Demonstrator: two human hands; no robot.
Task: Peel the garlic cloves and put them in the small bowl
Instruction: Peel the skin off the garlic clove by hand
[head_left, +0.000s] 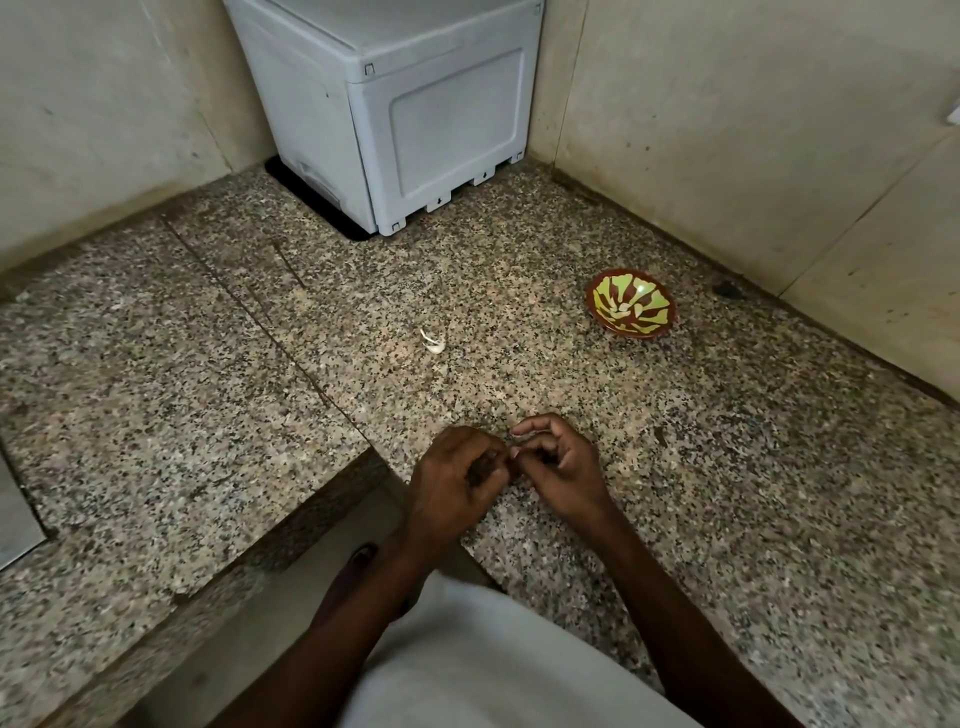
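My left hand (454, 478) and my right hand (558, 462) meet fingertip to fingertip low over the speckled granite counter, near its inner corner edge. Their fingers are curled round something small between them; it is almost wholly hidden, so I cannot make out the garlic clove itself. One unpeeled garlic clove (434, 342) with a loose flake of white skin lies alone on the counter farther back. The small bowl (631, 303), brown with a green pattern, stands at the right rear, and a pale bit lies inside it.
A grey plastic appliance box (415, 114) fills the back corner between two beige walls. The granite counter (208, 364) is L-shaped, with its cut-out edge right under my hands. A metal sink edge (15, 514) shows at far left. A dark speck (727, 290) lies by the right wall.
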